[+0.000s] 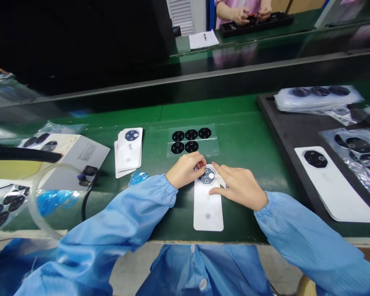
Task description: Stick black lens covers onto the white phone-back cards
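Observation:
A white phone back cover [208, 207] lies flat on the green bench in front of me, its round camera ring [206, 176] at the far end. My left hand [185, 169] curls its fingers at the ring's upper left edge. My right hand [239, 185] rests on the cover's right side, thumb and forefinger pinched beside the ring. Whether either hand holds a small part or film is hidden by the fingers. Just beyond lies a clear sheet [212, 144] carrying several black round lens pieces [191, 135].
A stack of white covers [129, 154] sits to the left, with a blue film scrap [138, 177] near it. A dark tray [283, 127] on the right holds a finished cover [336, 187] and bagged parts [317, 98]. A hose [21, 154], a clear loop and bags lie at far left. Another person's hands [249, 14] work across the belt.

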The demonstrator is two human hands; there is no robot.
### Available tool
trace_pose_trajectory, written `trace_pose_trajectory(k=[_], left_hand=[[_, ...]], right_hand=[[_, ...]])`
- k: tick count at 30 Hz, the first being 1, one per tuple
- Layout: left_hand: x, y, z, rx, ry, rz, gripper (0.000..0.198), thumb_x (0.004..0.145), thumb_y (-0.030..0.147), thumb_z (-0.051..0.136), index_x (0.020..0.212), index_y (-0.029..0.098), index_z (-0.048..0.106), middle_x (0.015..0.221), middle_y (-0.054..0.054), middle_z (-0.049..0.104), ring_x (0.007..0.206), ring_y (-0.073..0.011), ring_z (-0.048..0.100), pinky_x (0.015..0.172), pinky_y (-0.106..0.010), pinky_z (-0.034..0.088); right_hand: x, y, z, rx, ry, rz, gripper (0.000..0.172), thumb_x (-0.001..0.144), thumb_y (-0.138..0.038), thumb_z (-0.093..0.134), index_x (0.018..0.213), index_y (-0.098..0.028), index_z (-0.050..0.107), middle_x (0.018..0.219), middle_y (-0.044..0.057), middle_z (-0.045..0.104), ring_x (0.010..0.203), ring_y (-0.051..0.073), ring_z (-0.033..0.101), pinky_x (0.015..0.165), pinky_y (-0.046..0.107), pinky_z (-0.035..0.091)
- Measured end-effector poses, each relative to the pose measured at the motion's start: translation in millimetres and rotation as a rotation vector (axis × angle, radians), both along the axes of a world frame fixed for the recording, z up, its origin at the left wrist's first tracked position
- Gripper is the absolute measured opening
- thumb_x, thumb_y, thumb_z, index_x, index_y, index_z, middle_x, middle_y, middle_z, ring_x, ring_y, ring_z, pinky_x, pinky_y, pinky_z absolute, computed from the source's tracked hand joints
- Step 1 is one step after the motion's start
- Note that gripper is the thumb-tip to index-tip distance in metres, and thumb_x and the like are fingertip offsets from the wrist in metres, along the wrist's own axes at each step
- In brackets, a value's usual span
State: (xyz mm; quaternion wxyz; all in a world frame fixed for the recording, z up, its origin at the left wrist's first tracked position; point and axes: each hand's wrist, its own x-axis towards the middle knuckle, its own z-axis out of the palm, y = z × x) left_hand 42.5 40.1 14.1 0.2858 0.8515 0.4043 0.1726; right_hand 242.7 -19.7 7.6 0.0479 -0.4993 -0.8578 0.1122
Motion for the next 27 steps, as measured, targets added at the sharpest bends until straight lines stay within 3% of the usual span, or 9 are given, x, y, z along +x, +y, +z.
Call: trace_pose_trajectory(k=[9, 16, 27], left_hand=[[3, 3, -5.7, 0.051, 0.102, -0.045, 0.009, 0.087, 0.009, 0.053, 0.083, 0.015, 0.059, 0.084, -0.002, 0.06, 0.071, -0.0118, 0.06, 0.065, -0.023, 0.05], [13, -19, -9.9, 0.201, 0.275, 0.021, 0.013, 0.092, 0.008, 0.041, 0.089, 0.015, 0.051, 0.092, -0.009, 0.055, 0.081, -0.0216, 0.055, 0.068, -0.033, 0.047], [6, -40, -13.6, 0.301, 0.268, 0.007, 0.014, 0.092, 0.008, 0.039, 0.085, 0.02, 0.041, 0.086, -0.005, 0.049, 0.077, -0.0201, 0.05, 0.063, -0.03, 0.042]], right_hand=[[1, 0, -2.1, -0.014, 0.017, 0.024, 0.078, 0.084, -0.061, 0.059, 0.141, -0.01, 0.042, 0.122, 0.01, 0.066, 0.103, 0.028, 0.067, 0.08, 0.039, 0.054], [0, 0, -2.5, -0.017, 0.007, 0.013, 0.079, 0.083, -0.061, 0.06, 0.141, -0.01, 0.044, 0.132, 0.014, 0.059, 0.109, 0.029, 0.065, 0.084, 0.039, 0.053], [-2, 0, 0.3, -0.018, 0.001, 0.01, 0.079, 0.084, -0.059, 0.06, 0.141, -0.007, 0.042, 0.125, 0.014, 0.064, 0.106, 0.028, 0.066, 0.082, 0.039, 0.054]])
